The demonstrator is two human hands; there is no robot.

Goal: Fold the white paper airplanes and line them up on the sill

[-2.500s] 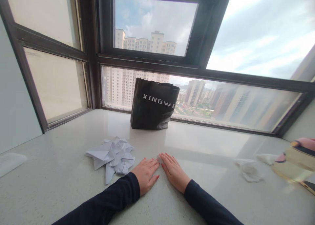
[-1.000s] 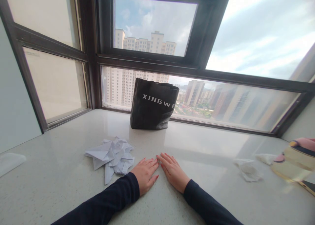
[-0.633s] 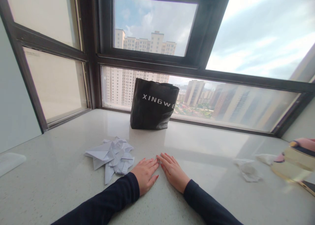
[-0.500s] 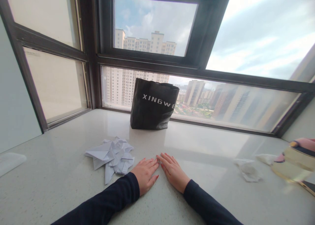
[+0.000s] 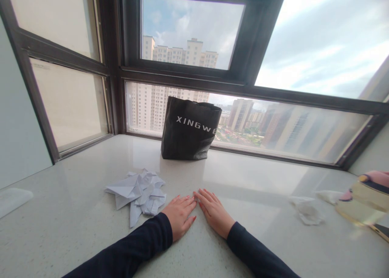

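My left hand [image 5: 180, 217] lies flat on the speckled white countertop [image 5: 188, 261], palm down, fingers stretched out and holding nothing. Beside it, my right hand [image 5: 214, 213] also rests palm down with its fingers extended and nothing in it. The fingertips of both hands almost meet. A pile of folded white paper pieces [image 5: 141, 193] sits just left of my left hand, not touched by its fingers. Behind the hands, a black bag [image 5: 190, 138] with white lettering stands upright near the window.
Crumpled translucent wrappers [image 5: 306, 211] lie at the right, beside a yellowish container with a pink top [image 5: 363, 199]. A dark flat object [image 5: 380, 231] shows at the right edge. A white item [image 5: 13, 201] lies far left. Dark window frames border the counter's back.
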